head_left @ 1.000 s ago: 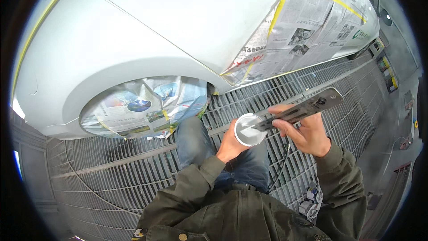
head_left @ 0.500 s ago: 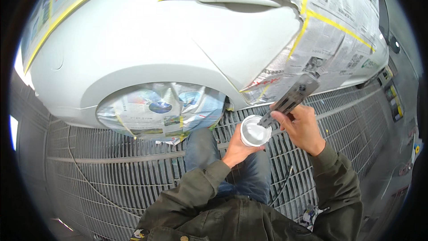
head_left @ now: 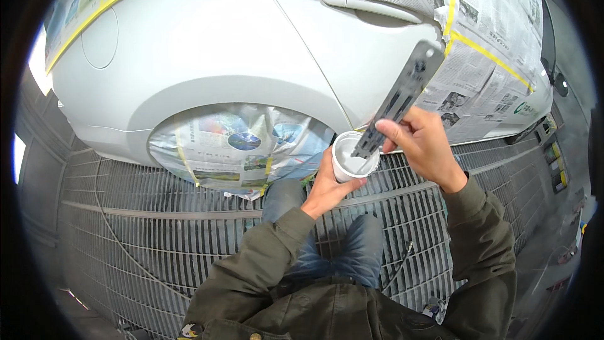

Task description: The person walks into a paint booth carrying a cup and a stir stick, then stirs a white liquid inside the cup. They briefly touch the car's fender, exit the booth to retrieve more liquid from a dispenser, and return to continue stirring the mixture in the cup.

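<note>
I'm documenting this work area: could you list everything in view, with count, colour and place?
Cup: one, white, centre.
Slotted strip: one, dark grey, right of centre, end inside cup.
Car: one, white, across the upper half.
Newspaper: several sheets, printed, on the car.
Tape: several strips, yellow, along newspaper edges.
Wheel covering: one, multicoloured print, left of cup.
Door handle: one, white, upper right.
Floor grating: one, grey, below.
Right-edge items: several, mixed colours, too small to name.
Left hand: one, bare, around cup.
Right hand: one, bare, gripping strip.
Sleeves: two, dark olive, lower half.
Legs: two, blue-grey trousers, below cup.
</note>
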{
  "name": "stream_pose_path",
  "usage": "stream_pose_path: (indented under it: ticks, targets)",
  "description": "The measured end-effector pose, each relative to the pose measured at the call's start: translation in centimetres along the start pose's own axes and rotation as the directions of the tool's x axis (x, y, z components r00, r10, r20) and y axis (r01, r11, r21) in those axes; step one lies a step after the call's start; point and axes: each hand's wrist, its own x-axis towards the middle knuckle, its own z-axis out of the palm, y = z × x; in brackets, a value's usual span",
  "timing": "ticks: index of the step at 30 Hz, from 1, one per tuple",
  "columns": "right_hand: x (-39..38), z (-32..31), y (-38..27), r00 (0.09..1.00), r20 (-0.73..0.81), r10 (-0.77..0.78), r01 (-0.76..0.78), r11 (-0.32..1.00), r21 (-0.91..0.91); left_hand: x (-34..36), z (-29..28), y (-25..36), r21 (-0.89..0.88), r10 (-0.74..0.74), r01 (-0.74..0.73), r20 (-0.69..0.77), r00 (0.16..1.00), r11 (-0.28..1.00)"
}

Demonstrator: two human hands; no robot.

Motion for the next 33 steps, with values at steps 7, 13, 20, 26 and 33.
stream_pose_path:
  ticks: [7, 13, 20, 26, 33]
  targets:
    - [0.6, 0.5, -0.5, 0.999, -0.041, -0.022, 0.018, 0.996, -0.085, 0.3, -1.3, -1.1, 0.011, 0.069, -0.069, 0.001, 0.998, 0.998]
    - [0.2, 1.1, -1.9, 0.986, -0.155, -0.059, 0.062, 0.998, 0.014, 0.3, -1.3, -0.1, 0.002, 0.069, -0.069, -0.053, 0.996, 0.998]
    - [1.3, 1.0, -1.1, 0.992, -0.122, -0.015, 0.026, 0.996, 0.090, 1.5, -1.8, 1.9, -0.022, 0.064, -0.065, -0.056, 0.996, 0.998]
    - [4.2, -0.3, -1.2, 0.949, -0.315, -0.007, 0.037, 0.995, 0.088, 2.7, -1.7, 2.2, 0.062, 0.078, -0.074, -0.055, 0.995, 0.995]
    - [5.9, -0.7, 1.3, 0.978, -0.200, 0.052, -0.016, 0.983, 0.182, 4.0, -1.6, 3.0, 0.113, 0.084, -0.073, -0.096, 0.992, 0.991]
